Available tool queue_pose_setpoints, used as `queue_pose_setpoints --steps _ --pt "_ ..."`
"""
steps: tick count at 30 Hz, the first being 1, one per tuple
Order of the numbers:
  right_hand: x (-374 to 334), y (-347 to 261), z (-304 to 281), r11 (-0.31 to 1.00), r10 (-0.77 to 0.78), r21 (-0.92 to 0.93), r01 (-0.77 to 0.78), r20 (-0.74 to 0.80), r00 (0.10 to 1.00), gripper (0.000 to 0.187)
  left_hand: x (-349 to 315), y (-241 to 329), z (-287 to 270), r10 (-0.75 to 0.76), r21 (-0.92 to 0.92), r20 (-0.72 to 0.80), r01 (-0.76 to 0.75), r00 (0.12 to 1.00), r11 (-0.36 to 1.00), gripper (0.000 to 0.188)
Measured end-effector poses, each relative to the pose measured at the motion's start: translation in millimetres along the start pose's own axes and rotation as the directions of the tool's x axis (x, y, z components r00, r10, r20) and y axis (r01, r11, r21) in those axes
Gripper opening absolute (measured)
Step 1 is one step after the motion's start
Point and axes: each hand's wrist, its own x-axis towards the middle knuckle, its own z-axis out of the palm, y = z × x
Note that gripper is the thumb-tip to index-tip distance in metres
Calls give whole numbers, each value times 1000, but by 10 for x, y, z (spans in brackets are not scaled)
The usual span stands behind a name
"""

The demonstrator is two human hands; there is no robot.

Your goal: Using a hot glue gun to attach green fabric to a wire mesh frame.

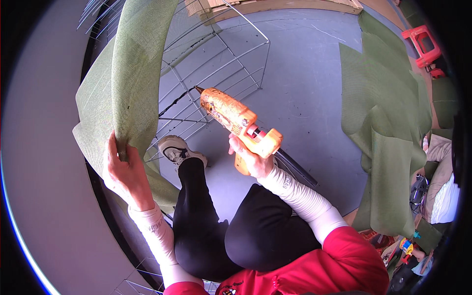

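My right hand [250,156] is wrapped round the handle of an orange hot glue gun [228,113] with dark smears on its body. A black glue stick [297,168] sticks out of its back end. The gun's nozzle meets a wire of the metal wire frame [236,59], where a line of black glue [176,102] runs along the wire. On the left, my left hand [123,172] pinches the lower edge of a green mesh fabric sheet [137,64]. The sheet is folded back over the frame's left side and hides part of it.
More green fabric [386,118] lies in a heap on the right over the grey floor [305,64]. A wooden pallet edge [290,7] is at the back. A red plastic stool [423,45] stands far right, above assorted clutter. A grey wall [39,137] rises on the left.
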Motion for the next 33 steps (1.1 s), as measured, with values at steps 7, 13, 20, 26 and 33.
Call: queue_pose_setpoints --steps 7,13,20,26,33 --pt "50 -156 -50 960 71 273 -65 -9 997 12 -14 68 -13 -31 -5 16 31 999 999 36" --pt "96 -161 -75 980 37 196 -28 -47 998 16 -2 45 0 7 10 -2 -7 1000 1000 36" --pt "94 -156 -147 940 109 331 -80 -71 992 12 -6 122 17 -19 1 16 19 1000 1000 35" --pt "62 -57 -156 992 20 122 -9 -83 996 12 -18 72 45 32 25 -27 -31 999 999 36" --pt "128 -154 -169 945 128 312 -96 -83 988 15 -17 135 24 -26 14 22 26 999 1000 37"
